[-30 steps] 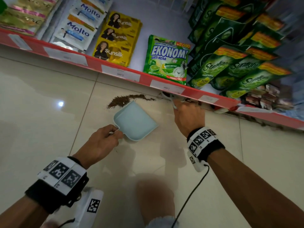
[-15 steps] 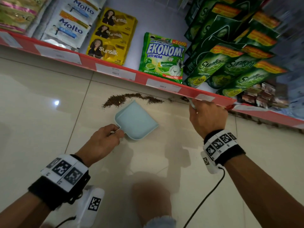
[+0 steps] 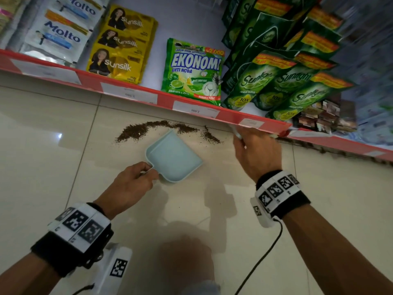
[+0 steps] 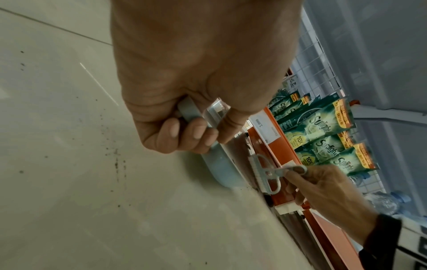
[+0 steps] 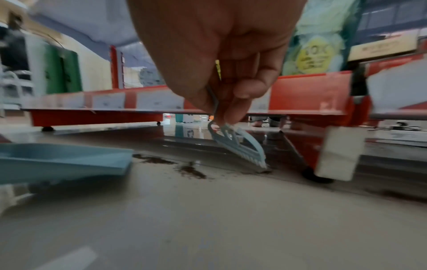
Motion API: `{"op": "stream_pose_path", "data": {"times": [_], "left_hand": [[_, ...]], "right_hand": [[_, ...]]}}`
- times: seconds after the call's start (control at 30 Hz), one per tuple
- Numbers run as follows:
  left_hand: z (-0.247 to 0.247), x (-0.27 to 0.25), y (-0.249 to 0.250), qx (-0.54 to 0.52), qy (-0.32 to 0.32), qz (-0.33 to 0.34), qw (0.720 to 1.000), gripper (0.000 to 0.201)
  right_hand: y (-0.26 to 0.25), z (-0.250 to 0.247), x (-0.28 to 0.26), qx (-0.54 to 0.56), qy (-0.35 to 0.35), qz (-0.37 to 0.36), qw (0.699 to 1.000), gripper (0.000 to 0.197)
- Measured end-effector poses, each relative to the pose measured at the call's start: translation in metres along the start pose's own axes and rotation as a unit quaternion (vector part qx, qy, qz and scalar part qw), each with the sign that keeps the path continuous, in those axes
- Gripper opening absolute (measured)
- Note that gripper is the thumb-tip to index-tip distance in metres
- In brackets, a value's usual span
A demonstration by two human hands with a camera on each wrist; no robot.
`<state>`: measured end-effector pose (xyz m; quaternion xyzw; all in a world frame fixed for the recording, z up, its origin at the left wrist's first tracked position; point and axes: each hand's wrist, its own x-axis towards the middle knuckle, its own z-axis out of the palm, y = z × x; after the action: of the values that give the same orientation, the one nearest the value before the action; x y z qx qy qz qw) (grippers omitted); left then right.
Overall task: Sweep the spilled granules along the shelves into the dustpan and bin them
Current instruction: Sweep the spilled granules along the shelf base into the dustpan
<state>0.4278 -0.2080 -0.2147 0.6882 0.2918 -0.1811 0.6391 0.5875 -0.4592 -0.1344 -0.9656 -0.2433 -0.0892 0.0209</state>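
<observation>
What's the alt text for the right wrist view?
The right hand pinches a small pale-blue brush, bristles on the tiled floor beside dark granules in front of a red shelf base. A pale-blue dustpan sits left.

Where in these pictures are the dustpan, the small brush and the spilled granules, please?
dustpan point(image 3: 173, 157): head view, middle of its flat pale blue tray.
small brush point(image 5: 240, 146): right wrist view, pale blue head above the bristles.
spilled granules point(image 3: 133, 131): head view, thick left end of the brown trail.
</observation>
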Motion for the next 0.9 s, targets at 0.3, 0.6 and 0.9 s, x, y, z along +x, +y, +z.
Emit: {"op": "stream_pose_path", "data": {"times": [0.3, 0.6, 0.9], "left_hand": [[0.001, 0.000, 0.002, 0.008, 0.001, 0.017, 1.000, 0.021], [0.001, -0.002, 0.000, 0.001, -0.008, 0.018, 1.000, 0.027], [0.001, 0.000, -0.001, -0.007, -0.008, 0.030, 0.999, 0.023]], "right_hand": [[-0.008, 0.021, -0.017, 0.001, -0.099, -0.007, 0.995, 0.018], [0.000, 0.003, -0.011, -0.045, -0.001, 0.038, 0.998, 0.020], [-0.030, 0.010, -0.022, 0.094, -0.098, 0.006, 0.991, 0.026]]}}
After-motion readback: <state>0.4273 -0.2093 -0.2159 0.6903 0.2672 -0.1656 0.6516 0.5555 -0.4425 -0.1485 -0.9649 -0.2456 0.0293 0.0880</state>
